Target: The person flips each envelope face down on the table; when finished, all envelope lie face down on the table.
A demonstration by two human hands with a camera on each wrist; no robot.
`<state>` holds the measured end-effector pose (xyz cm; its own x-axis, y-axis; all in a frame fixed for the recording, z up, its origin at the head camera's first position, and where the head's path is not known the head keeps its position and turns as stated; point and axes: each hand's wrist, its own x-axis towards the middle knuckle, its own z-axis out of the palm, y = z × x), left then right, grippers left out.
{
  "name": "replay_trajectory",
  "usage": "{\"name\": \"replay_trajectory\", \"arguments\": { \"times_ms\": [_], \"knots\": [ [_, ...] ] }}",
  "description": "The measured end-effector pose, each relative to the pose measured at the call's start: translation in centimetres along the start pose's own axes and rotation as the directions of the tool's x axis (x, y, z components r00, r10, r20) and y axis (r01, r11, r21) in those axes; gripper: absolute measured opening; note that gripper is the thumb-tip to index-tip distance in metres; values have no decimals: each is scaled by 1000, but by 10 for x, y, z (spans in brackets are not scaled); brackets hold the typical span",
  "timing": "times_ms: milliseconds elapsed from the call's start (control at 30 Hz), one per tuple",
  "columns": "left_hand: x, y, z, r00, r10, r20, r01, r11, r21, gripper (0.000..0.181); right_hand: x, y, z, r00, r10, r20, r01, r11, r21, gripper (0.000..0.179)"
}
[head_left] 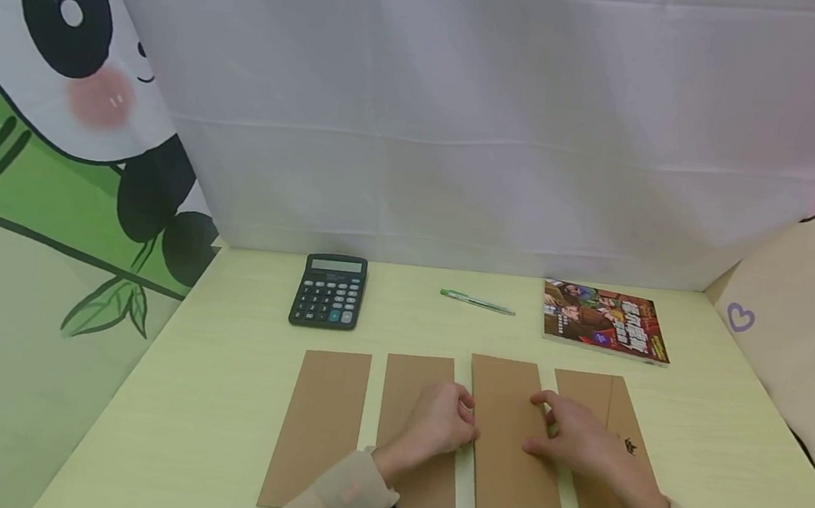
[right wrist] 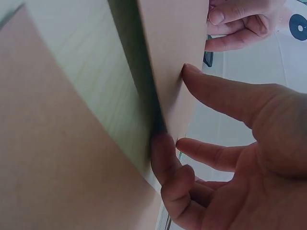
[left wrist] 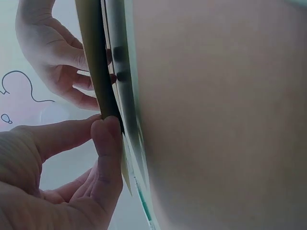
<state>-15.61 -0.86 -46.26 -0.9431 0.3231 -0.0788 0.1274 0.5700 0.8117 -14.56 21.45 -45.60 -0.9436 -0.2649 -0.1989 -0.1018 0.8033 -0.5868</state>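
Observation:
Both hands hold a flat brown kraft envelope [head_left: 506,475], second from the right in a row, slightly raised off the table in the right wrist view. My left hand [head_left: 437,418] pinches its left edge between thumb and index finger. My right hand [head_left: 581,441] holds the right edge, thumb on the upper face and a fingertip tucked beneath. Under the left hand and forearm lies another brown envelope [head_left: 408,380]. Partly behind the right hand is one with a fold line and a small black print, the rightmost envelope [head_left: 592,384].
The leftmost brown envelope [head_left: 318,424] lies flat beside the left sleeve. Farther back are a black calculator [head_left: 328,292], a green pen [head_left: 477,301] and a colourful book [head_left: 605,320]. A white cloth [head_left: 467,127] hangs behind the table.

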Motion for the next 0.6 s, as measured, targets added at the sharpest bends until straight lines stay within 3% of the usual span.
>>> {"name": "replay_trajectory", "arguments": {
  "times_ms": [433, 600],
  "knots": [
    [3, -2, 2, 999, -50, 19, 48, 994, 96, 27, 4, 0, 5, 999, 28, -18, -29, 999, -32, 67],
    [3, -2, 2, 996, -83, 34, 79, 992, 94, 16, 4, -1, 5, 999, 38, -21, -38, 998, -40, 66]
  ]
}}
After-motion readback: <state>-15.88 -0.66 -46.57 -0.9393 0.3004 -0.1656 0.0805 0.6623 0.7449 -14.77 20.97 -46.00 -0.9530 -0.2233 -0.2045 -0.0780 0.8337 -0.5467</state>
